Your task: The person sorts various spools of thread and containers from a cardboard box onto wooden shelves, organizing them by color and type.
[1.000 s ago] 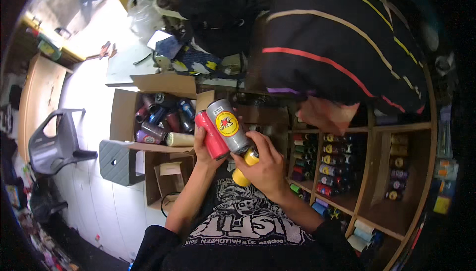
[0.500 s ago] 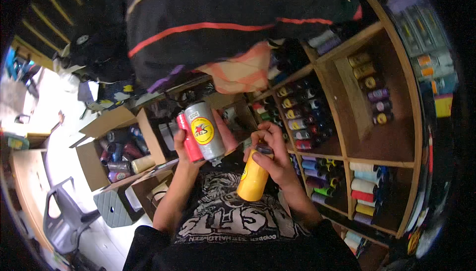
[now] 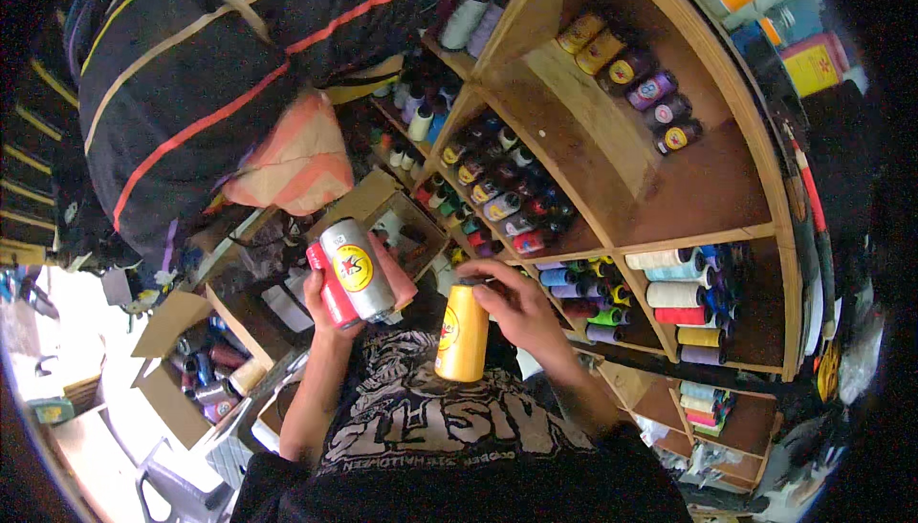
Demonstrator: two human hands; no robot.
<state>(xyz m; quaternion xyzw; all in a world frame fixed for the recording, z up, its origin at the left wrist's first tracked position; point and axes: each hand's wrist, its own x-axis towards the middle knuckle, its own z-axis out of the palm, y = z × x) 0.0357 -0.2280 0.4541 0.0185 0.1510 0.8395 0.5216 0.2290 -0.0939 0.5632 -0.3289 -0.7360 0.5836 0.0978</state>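
Observation:
My left hand (image 3: 325, 315) is closed around a bunch of thread spools in front of my chest. Among them are a silver-grey spool (image 3: 356, 272) with a round yellow label, a red spool (image 3: 329, 295) beside it and a pink spool (image 3: 392, 274) partly hidden behind the grey one. To the right, my right hand (image 3: 516, 308) grips an orange-yellow thread spool (image 3: 463, 334) by its dark top end. That spool hangs nearly upright, apart from those in the left hand.
Ahead and right stands a wooden shelf (image 3: 612, 250) with thread spools in its compartments. One upper compartment holds a row of spools (image 3: 628, 71) along its side. At left, an open cardboard box (image 3: 172, 408) contains more spools. Striped dark fabric (image 3: 191, 74) hangs at upper left.
My view has swung right, bringing the shelf nearer the middle. Both hands keep their spools; the yellow spool hangs more upright and the fingers on its top have shifted.

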